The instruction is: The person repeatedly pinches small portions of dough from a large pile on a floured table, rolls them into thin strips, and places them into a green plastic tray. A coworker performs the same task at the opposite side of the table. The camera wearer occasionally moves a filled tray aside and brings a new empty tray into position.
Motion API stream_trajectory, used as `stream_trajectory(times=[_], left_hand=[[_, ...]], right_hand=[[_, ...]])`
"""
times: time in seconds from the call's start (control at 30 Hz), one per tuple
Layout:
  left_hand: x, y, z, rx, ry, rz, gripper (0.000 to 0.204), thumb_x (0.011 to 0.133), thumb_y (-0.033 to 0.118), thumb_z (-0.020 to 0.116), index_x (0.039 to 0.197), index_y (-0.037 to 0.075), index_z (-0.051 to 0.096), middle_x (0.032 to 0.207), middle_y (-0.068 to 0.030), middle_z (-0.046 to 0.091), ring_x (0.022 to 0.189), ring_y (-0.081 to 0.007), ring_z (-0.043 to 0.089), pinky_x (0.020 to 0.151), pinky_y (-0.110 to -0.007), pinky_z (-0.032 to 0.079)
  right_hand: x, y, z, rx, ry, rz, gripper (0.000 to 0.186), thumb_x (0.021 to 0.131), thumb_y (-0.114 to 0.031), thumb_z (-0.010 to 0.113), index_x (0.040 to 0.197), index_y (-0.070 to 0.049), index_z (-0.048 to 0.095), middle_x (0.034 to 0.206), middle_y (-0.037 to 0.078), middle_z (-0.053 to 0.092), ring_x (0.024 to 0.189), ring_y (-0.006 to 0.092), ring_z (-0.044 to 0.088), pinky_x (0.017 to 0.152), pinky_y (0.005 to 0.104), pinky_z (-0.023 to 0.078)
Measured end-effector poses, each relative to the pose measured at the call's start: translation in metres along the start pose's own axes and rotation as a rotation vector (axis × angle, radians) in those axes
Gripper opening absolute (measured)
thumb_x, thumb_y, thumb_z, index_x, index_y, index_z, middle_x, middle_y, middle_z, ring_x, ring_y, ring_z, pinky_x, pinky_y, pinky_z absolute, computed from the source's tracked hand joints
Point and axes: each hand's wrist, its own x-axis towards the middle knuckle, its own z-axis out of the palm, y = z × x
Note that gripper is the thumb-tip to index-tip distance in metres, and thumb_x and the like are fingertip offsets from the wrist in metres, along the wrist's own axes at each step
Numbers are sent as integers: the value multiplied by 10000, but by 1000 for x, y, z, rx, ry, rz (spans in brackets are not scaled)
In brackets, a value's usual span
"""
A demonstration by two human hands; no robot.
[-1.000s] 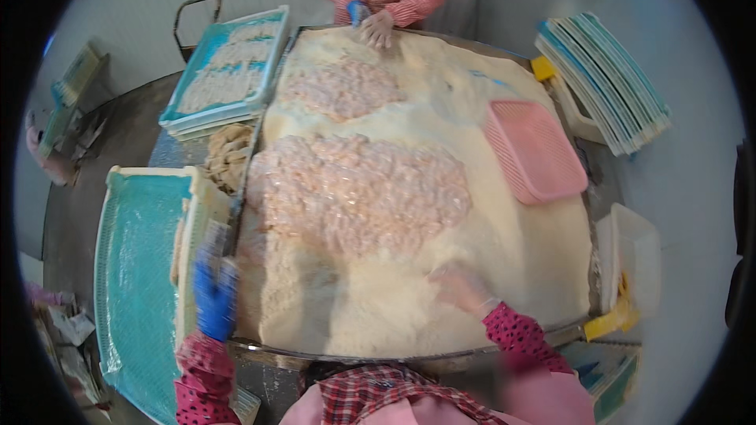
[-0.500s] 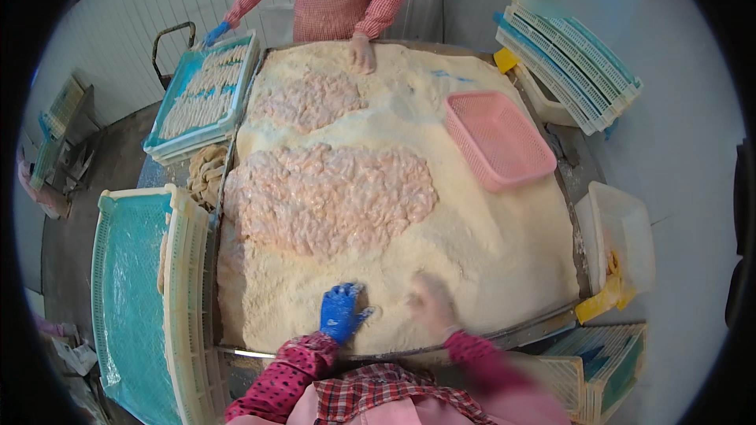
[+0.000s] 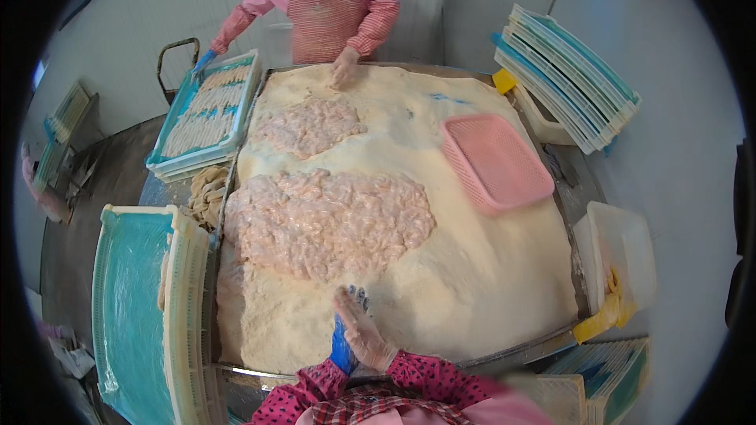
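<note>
My left hand point(image 3: 343, 346), in a blue glove dusted with crumbs, and my right hand point(image 3: 364, 336), in a clear glove, meet palm to palm at the near edge of the table. The fingers of both are stretched out and point away from me. Most of the left hand is hidden behind the right; whether anything lies between the palms does not show. Under and around them spreads a thick layer of pale yellow breading crumbs point(image 3: 488, 291). Just beyond my fingertips lies a wide, wet heap of pale pink raw meat pieces point(image 3: 327, 220).
Across the table, a co-worker's hand point(image 3: 344, 67) touches the crumbs near a smaller meat heap point(image 3: 311, 126). A pink basket point(image 3: 500, 165) sits at right. Breaded strips fill a tray point(image 3: 246, 94) at far left; stacked trays point(image 3: 189, 307) stand near left. A clear bin point(image 3: 634, 244) is at right.
My hands were apart over the crumbs; the right has moved left and now lies against the left, palm to palm. The view has tilted up slightly. The co-worker's bare-looking gloved hand shifted left.
</note>
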Motion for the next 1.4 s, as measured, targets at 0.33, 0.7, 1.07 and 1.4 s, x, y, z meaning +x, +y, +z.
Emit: stream_trajectory(times=[0.33, 0.7, 1.07, 1.4], left_hand=[[46, 253, 19, 50, 293, -157, 421, 939, 384, 441, 1229, 81, 467, 1006, -53, 569, 860, -150, 544, 747, -297, 473], [-15, 463, -80, 1357, 480, 23, 518, 948, 360, 429, 1331, 12, 395, 1278, -113, 482, 1174, -205, 441, 1029, -344, 297], [17, 299, -26, 1647, -78, 210, 458, 896, 148, 520, 1314, 2, 405, 1310, -135, 458, 1173, -230, 455, 1003, -358, 339], [3, 30, -25, 1758, -841, -14, 483, 805, 223, 609, 1240, 54, 483, 1167, -176, 548, 1005, -338, 550, 883, -396, 439]], right_hand=[[18, 285, -69, 71, 549, 613, 169, 815, -161, 639, 889, -21, 578, 792, 32, 572, 731, 139, 526, 684, 283, 452], [30, 324, -83, 58, 347, 741, 178, 735, -114, 644, 869, -36, 557, 798, 18, 556, 726, 121, 509, 641, 261, 446], [-33, 99, -68, -320, -352, 79, 167, 727, -65, 591, 893, -64, 607, 902, 115, 617, 868, 301, 584, 801, 386, 454], [-39, 114, -38, 89, 232, 508, 231, 825, -90, 574, 1039, -8, 543, 950, 107, 604, 894, 198, 593, 805, 316, 465]])
